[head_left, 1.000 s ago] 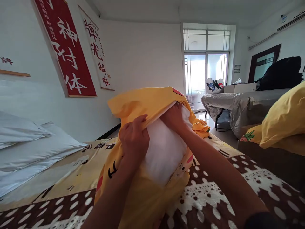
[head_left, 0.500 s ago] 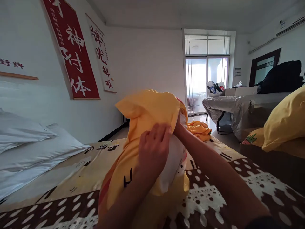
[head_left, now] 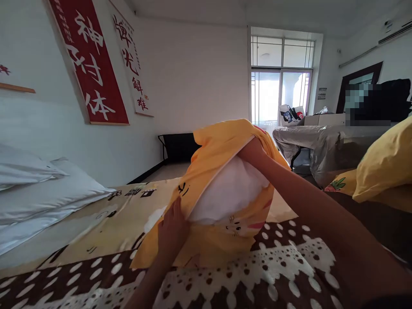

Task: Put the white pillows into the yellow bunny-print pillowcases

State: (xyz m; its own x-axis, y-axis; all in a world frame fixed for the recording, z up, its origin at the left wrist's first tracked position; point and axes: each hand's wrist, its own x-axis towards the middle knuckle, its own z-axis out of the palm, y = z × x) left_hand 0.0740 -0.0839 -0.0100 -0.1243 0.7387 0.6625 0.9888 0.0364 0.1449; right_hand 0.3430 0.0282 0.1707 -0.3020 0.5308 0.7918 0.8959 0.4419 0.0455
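Yellow pillowcase (head_left: 217, 143) on the patterned bedspread (head_left: 109, 234), its opening baring a white pillow (head_left: 222, 193). The right hand (head_left: 252, 150) reaches beneath the upper edge, fingertips hidden — grip cannot be told; the left hand (head_left: 174, 225) rests at the opening's lower end, whether pinching cloth unclear. Possible faults: bunching or twisting of the pillow, should one corner be pushed unevenly — or slippage outward, should the edge slacken

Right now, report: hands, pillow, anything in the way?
Left fingers touching yellow pillowcase. Right hand partly inside. White pillow partly exposed. Pillowcase hiding right fingers.
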